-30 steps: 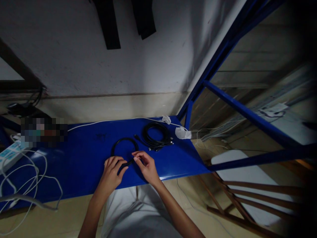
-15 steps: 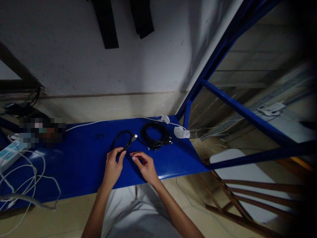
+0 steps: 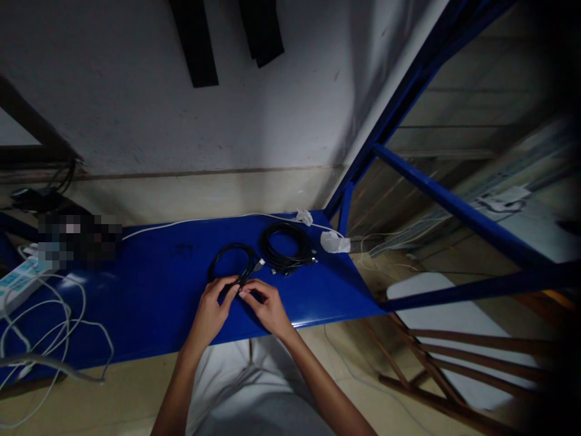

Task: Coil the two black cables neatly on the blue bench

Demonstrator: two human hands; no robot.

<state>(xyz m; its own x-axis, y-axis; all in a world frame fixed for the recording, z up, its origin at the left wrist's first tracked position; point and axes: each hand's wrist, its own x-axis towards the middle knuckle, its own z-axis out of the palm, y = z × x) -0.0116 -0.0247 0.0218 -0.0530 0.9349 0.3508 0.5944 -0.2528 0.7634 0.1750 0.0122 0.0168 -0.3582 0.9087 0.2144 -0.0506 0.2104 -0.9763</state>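
Observation:
A thin black USB cable (image 3: 213, 261) lies in a loop above the blue tabletop, its grey plug (image 3: 259, 264) pointing to the right. My left hand (image 3: 216, 301) pinches the near side of that loop between thumb and fingers. Close against it, my right hand (image 3: 265, 303) has its thumb and fingertips closed on the same stretch of cable. The two hands nearly meet there, and the exact spot under the fingertips is partly hidden. Just beyond my right hand rests a larger coil of black cables (image 3: 267, 245), with several plugs at its near and right sides.
Blue tabletop (image 3: 149, 303) runs along the wall. At left are a white power strip (image 3: 20, 284), tangled white cords (image 3: 68, 315) and a blurred-out patch. White wrapped lumps (image 3: 334, 242) sit on the cord at back right. A blue frame and a wooden chair (image 3: 436, 315) stand right.
My two hands have come together at the cable; earlier a gap stood between them. The loop and its plug have shifted slightly right and nearer. The larger coil stays put.

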